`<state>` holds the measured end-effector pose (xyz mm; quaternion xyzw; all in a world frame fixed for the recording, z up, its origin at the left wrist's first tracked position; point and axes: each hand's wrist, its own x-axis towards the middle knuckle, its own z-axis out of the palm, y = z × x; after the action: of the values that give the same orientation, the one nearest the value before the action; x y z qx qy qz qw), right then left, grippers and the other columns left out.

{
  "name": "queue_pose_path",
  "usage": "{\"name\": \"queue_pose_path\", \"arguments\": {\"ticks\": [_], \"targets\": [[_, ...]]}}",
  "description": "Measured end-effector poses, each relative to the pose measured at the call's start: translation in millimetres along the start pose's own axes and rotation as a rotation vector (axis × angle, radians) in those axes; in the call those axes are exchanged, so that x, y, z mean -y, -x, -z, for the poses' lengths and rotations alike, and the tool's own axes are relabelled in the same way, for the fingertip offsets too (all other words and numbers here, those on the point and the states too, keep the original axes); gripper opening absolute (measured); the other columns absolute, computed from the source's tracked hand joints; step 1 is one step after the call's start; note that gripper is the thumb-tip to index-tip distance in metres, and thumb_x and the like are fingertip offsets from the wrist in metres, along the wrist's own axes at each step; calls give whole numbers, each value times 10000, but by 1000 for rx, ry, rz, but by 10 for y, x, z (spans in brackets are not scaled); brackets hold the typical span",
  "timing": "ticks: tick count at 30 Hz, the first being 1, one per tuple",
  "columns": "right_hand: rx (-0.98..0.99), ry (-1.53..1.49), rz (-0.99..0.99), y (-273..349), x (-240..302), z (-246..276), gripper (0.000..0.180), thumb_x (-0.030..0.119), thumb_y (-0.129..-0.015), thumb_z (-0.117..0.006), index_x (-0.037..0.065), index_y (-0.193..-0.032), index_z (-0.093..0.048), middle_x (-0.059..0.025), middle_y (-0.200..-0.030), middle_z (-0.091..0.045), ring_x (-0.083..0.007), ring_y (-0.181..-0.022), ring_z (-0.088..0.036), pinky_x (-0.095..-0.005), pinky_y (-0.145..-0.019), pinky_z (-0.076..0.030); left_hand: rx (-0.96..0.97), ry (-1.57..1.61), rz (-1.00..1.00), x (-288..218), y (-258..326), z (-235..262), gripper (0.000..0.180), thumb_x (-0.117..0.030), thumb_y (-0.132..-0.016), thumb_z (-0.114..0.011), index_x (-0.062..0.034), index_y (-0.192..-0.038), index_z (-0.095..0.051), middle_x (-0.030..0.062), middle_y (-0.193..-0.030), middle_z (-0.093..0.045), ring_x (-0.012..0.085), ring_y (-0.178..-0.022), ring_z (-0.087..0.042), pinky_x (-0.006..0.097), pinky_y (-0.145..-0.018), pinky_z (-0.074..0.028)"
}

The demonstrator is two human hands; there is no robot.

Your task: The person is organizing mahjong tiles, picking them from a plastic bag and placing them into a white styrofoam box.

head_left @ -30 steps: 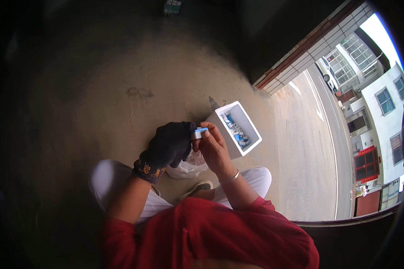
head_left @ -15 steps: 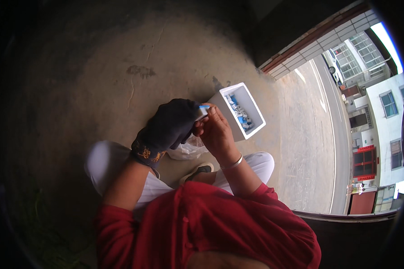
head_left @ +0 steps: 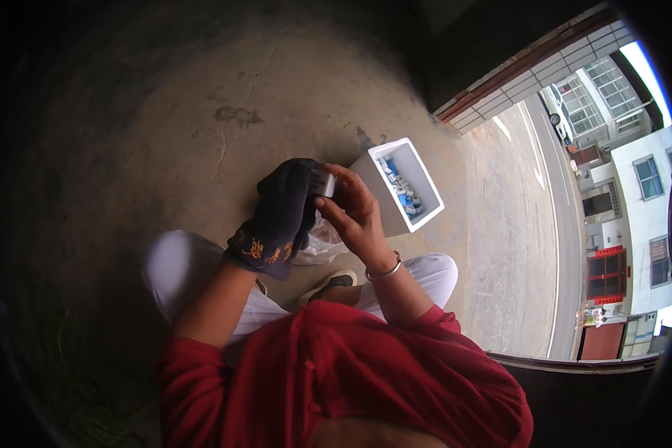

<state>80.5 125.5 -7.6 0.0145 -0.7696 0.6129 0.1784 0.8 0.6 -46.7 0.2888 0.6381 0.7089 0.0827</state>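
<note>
A small white block with dark slots [head_left: 323,184] is held between my two hands, in front of my body. My left hand [head_left: 278,205], in a dark cloth glove with gold embroidery at the wrist, is closed round its left side. The bare fingers of my right hand [head_left: 357,210] pinch its right side, thumb below and fingers above; a bangle circles that wrist. The glove hides part of the block. Just right of my hands, a white foam box [head_left: 430,187] holds several small white and blue pieces [head_left: 402,190] of similar size.
A clear plastic bag [head_left: 322,245] lies on the concrete floor [head_left: 179,149] beneath my hands, partly hidden by them. My legs in white trousers [head_left: 439,278] bend out to both sides, a dark shoe [head_left: 340,281] between them. A tiled wall edge and a street are at right.
The block has been turned: its slotted white face shows now, where a blue edge showed before. Both hands have shifted slightly, and my right wrist has rotated.
</note>
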Motion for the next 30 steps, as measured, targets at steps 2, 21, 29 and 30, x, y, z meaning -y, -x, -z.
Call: {"name": "queue_pose_path", "arguments": {"ticks": [2,21,29,30], "targets": [[26,64,16,-26,36,77,422,122,-844,-729,22,-1215,-555,-49,-840,-632,-104,-706,-587,-257,-659,-484,6,-220,-209,-23,-10,28,241,-147,-873,-583,-60,-1095,-547,94,-858,-607,218,-675,-614,321,-590,-501],[28,-70,-138,78,59,172,433,78,-802,-748,4,-1195,-582,-81,-788,-625,-125,-684,-603,-270,-666,-494,198,-228,16,-82,64,33,220,-202,-964,-514,-51,-1112,-570,114,-929,-607,247,-833,-639,353,-732,-515],[97,490,22,84,151,141,392,43,-826,-729,-12,-1186,-585,-56,-789,-649,-96,-728,-605,-270,-668,-498,119,-640,-455,-9,158,94,186,-130,-933,-523,-26,-1084,-558,144,-941,-597,285,-822,-628,375,-709,-509],[93,405,-16,96,143,146,394,49,-828,-731,-15,-1188,-582,-51,-805,-650,-93,-744,-606,-268,-676,-499,77,-814,-625,-16,144,91,194,-91,-892,-561,-22,-1073,-556,157,-936,-591,311,-829,-624,382,-717,-507]]}}
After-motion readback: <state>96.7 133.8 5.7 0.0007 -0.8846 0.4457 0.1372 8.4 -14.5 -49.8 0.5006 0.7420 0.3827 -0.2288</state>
